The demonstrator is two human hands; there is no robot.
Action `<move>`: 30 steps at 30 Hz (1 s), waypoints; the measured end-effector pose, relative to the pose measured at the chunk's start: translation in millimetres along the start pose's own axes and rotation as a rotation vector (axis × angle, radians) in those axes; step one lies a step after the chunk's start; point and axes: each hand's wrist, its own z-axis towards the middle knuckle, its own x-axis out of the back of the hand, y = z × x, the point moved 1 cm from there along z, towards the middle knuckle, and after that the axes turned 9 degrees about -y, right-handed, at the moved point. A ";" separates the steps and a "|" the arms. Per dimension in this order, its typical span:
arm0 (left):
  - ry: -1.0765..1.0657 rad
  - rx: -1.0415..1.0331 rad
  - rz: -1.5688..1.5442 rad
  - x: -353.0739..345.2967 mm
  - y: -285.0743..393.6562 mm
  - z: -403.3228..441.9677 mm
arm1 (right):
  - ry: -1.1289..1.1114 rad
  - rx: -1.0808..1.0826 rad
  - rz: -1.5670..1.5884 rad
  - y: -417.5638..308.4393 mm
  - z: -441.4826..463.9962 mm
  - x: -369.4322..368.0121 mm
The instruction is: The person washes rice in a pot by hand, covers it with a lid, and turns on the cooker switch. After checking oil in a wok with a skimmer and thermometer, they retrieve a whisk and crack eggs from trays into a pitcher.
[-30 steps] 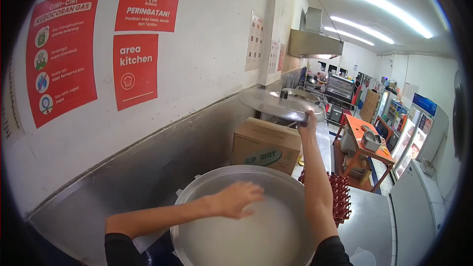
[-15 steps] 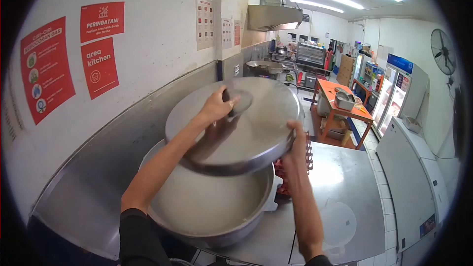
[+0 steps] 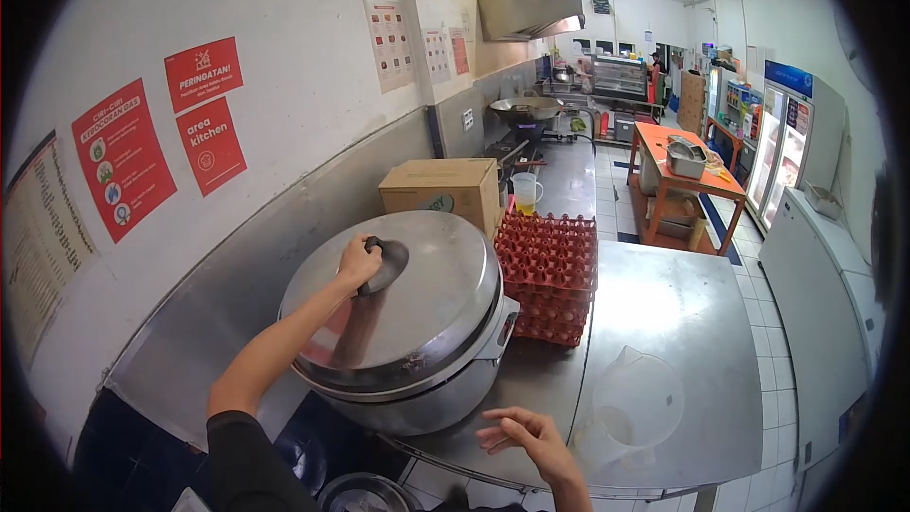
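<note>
My left hand (image 3: pixel 360 263) is closed round the black handle (image 3: pixel 372 267) of a large metal lid (image 3: pixel 436 265). The lid lies over the top of a big metal pot (image 3: pixel 417 412), slightly tilted, with a dark gap showing under its rim. What the pot holds is hidden now. My right hand (image 3: pixel 531 441) is to the right of the pot and below its side handle (image 3: pixel 500 330). Its fingers are apart and nothing is in them.
Behind the pot stands a cardboard box (image 3: pixel 445 186); right of it are stacked red egg trays (image 3: pixel 547 261) and a jug with yellow liquid (image 3: pixel 525 192). A translucent jug (image 3: pixel 640 403) sits on the steel table (image 3: pixel 682 322). An orange table (image 3: pixel 684 163) stands farther back.
The lid has come down from the air onto the pot, covering the white contents. My right hand has let go of its rim and moved down. The left hand has kept hold of the handle.
</note>
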 end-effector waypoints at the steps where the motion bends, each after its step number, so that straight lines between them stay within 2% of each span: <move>1: 0.022 -0.021 0.023 -8.1 -5.6 3.6 | 0.044 -0.053 0.057 14.9 -6.5 3.5; 3: 0.041 -0.037 0.044 -13.6 -5.0 -0.5 | 0.125 -0.090 0.060 41.5 -13.6 7.1; 6: -0.002 0.044 -0.036 -9.3 2.0 -15.3 | 0.256 -0.158 0.075 74.6 -27.0 9.2; 11: -0.043 -0.055 0.061 -20.6 -24.9 -8.6 | 0.414 -0.234 0.049 93.0 -30.2 18.1; 13: 0.011 -0.156 -0.025 -39.5 -39.5 9.5 | 0.554 -0.089 -0.060 86.0 -16.3 14.0; 14: -0.097 -0.122 0.016 -43.3 -47.9 22.2 | 0.612 -0.010 -0.140 77.2 -3.4 8.2; 16: -0.329 -0.078 0.027 -8.8 -25.1 6.8 | 0.724 0.170 -0.290 55.6 30.9 -6.4; 17: -0.319 -0.183 0.201 11.5 -18.3 -1.5 | 0.788 0.282 -0.364 45.4 44.9 -15.6; 19: 0.091 -0.577 0.245 54.4 -9.8 -47.7 | 0.860 0.386 -0.466 23.8 64.9 -31.8; 21: 0.081 -0.680 -0.161 106.6 4.8 -119.9 | 0.846 0.482 -0.661 16.6 79.3 -32.3; 23: 0.365 -0.652 -0.185 120.3 -30.6 -188.6 | 0.836 0.527 -0.750 10.1 100.8 -38.3; 25: 0.570 -0.483 -0.423 93.0 -95.1 -250.7 | 0.907 0.611 -0.834 3.3 122.3 -44.0; 26: 0.636 -0.325 -0.480 70.9 -131.0 -278.3 | 0.880 0.594 -0.844 7.4 129.3 -33.8; 28: 0.539 0.217 -0.505 19.4 -186.0 -313.4 | 0.875 0.595 -0.894 3.4 148.1 -34.6; 30: 0.317 0.340 -0.318 -42.8 -236.5 -338.2 | 0.835 0.573 -0.760 10.3 162.3 -28.0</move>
